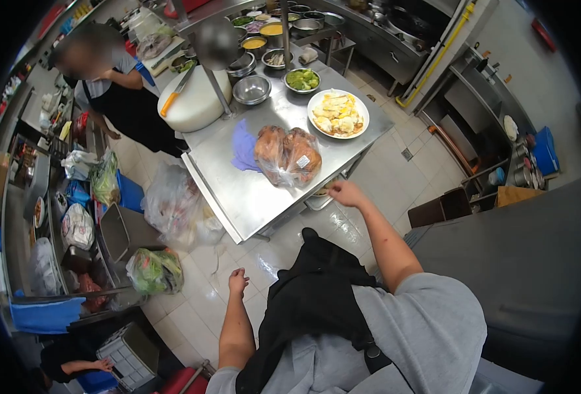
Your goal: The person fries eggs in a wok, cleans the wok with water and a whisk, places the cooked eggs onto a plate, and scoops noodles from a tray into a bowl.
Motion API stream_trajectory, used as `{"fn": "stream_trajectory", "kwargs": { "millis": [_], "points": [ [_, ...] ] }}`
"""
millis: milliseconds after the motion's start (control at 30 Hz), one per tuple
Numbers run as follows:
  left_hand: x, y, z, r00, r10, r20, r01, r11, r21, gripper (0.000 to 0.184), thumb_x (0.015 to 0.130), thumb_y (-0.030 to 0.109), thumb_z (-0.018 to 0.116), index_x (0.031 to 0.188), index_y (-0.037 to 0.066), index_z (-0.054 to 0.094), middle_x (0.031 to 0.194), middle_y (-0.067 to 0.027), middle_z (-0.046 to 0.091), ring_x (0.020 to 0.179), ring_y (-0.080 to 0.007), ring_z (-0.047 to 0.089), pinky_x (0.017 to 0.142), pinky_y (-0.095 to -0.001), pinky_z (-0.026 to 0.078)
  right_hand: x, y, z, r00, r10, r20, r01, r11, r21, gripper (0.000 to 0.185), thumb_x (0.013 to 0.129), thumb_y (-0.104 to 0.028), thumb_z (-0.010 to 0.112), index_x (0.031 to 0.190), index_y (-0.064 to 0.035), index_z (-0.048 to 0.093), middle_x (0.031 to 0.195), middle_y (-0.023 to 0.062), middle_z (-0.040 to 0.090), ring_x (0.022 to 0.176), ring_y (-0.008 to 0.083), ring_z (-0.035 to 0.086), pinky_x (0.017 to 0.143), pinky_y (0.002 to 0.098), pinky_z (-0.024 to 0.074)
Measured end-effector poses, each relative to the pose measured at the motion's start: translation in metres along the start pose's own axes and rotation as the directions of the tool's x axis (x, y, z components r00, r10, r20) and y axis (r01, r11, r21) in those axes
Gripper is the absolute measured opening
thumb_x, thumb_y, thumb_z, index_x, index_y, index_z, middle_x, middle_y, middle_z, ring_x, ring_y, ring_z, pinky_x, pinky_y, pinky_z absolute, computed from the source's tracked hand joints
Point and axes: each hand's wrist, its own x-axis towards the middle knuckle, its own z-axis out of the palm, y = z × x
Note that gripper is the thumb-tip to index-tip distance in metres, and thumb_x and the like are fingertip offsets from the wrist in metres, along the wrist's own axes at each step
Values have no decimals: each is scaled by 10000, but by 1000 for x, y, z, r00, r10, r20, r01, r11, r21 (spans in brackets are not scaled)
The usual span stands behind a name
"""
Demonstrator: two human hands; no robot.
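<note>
- Reaching with the right hand (346,194) past the edge of the worktop (221,187), close to a tray (316,202) set lower down; bent at the fingers, but impossible to tell any grip.
- Holding the left hand (238,281) half open and seemingly empty over the floor (201,279), perhaps for balance.
- Bagged together on the worktop, probably for containment: browned poultry (287,157), beside a purple cloth or bag (243,146).
- Laid flat on the chopping block (201,105), likely for ready use: a knife (177,93).
</note>
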Motion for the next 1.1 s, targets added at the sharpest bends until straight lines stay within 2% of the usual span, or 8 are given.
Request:
{"fn": "stream_trajectory", "kwargs": {
  "millis": [133, 233, 367, 433, 567, 867, 933, 1100],
  "points": [
    [-6, -3, 24, 993, -48, 104, 46, 999, 29, 428, 953, 342, 600, 1241, 28, 556, 1088, -115, 646, 861, -252, 679, 655, -334, 524, 34, 28, -30, 986, -26, -164, 33, 999, 40, 408, 869, -406, 662, 1011, -27, 715, 901, 173, 723, 799, 308, 701, 743, 400, 543],
    [-21, -17, 34, 987, -134, 84, 136, 991, -17, 462, 945, 347, 614, 1259, 16, 539, 1105, -131, 640, 834, -257, 680, 620, -338, 536, 54, 10, -35, 979, 193, -64, -153, 907, 391, 395, 900, -390, 660, 1049, -28, 713, 810, 134, 711, 603, 190, 665, 621, 332, 534],
    [-41, -39, 33, 972, -236, 16, 234, 969, 73, 453, 937, 335, 623, 1226, -10, 570, 993, -152, 660, 775, -258, 678, 583, -359, 549, 72, -22, -18, 978, 204, -46, -155, 852, 499, 802, 898, -501, 647, 1491, -63, 330, 1247, 212, 589, 980, 268, 645, 724, 351, 556],
    [-54, -40, 29, 968, -249, -38, 252, 956, 147, 439, 930, 327, 626, 1185, -29, 599, 912, -161, 666, 716, -252, 671, 559, -363, 548, 110, -18, 13, 994, 86, -72, -11, 713, 701, 816, 856, -447, 705, 1439, 6, 358, 1280, 250, 579, 1102, 331, 631, 887, 389, 530],
    [-52, -75, 22, 946, -309, -95, 319, 941, 114, 459, 915, 369, 620, 1113, -43, 648, 864, -153, 669, 694, -247, 672, 540, -357, 538, 122, -57, 21, 979, 199, -45, -137, 805, 577, 640, 823, -220, 743, 1311, 38, 420, 1128, 258, 632, 933, 328, 701, 754, 417, 603],
    [-42, -51, 57, 939, -286, -193, 280, 958, -58, 465, 917, 383, 603, 1118, -33, 654, 900, -168, 689, 789, -289, 692, 640, -390, 554, 132, -86, 38, 1000, 25, -18, -10, 809, 587, 605, 885, -199, 718, 1337, 40, 395, 1143, 179, 630, 1009, 236, 650, 811, 339, 544],
    [-27, -35, 63, 990, -68, -121, 100, 953, 285, 490, 925, 376, 622, 1177, -45, 628, 909, -178, 683, 798, -253, 689, 672, -376, 539, 137, -89, 39, 999, -27, -32, 41, 786, 616, 604, 896, -199, 706, 1347, 45, 386, 1133, 167, 633, 1012, 226, 646, 818, 342, 540],
    [-20, 40, 75, 977, 151, -148, -114, 965, 235, 468, 914, 399, 622, 1147, -5, 664, 959, -160, 715, 827, -240, 691, 784, -368, 534, 154, -61, 53, 980, -80, -181, 167, 828, 535, 705, 894, -252, 692, 1418, 43, 324, 1248, 237, 566, 1152, 308, 582, 942, 407, 501]
  ]
}}
